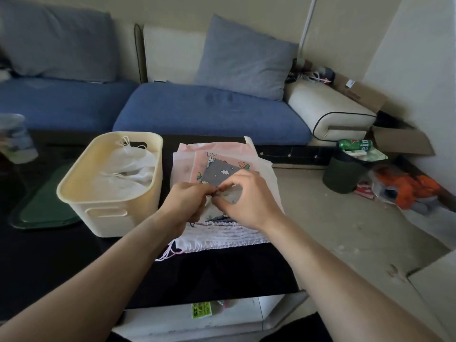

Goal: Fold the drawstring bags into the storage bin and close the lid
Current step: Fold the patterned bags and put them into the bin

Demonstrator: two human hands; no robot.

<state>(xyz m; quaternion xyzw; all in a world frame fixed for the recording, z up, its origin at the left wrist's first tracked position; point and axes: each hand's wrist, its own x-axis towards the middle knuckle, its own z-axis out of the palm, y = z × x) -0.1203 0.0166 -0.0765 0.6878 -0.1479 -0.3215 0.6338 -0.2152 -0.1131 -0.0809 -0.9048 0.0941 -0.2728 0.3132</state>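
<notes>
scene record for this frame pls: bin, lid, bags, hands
bin: cream storage bin on black table, open, white drawstring bags inside
lid: green lid flat on the table, left of the bin
bags: stack of printed bags right of the bin
hands: left hand and right hand both pinch the top bag

- The small bag (220, 175) just beyond your pinching fingertips was grey with white clouds.
- Under it, the next bag (197, 166) was pink, printed with strawberries and a little cartoon animal.
- The gathered bag (222, 234) below your wrists was white with faint purple stripes, its cord pinkish-white.
- The storage bin (108, 193) to the left of your grip was cream; the folded bags (130, 166) inside it were white.
- The lid (47, 206) further left was dark green.
- The table (61, 262) was black.
- The sofa cushions (202, 109) beyond your hands were blue, the armrest (328, 107) cream with dark piping.
- The can (355, 144) far right was green.
</notes>
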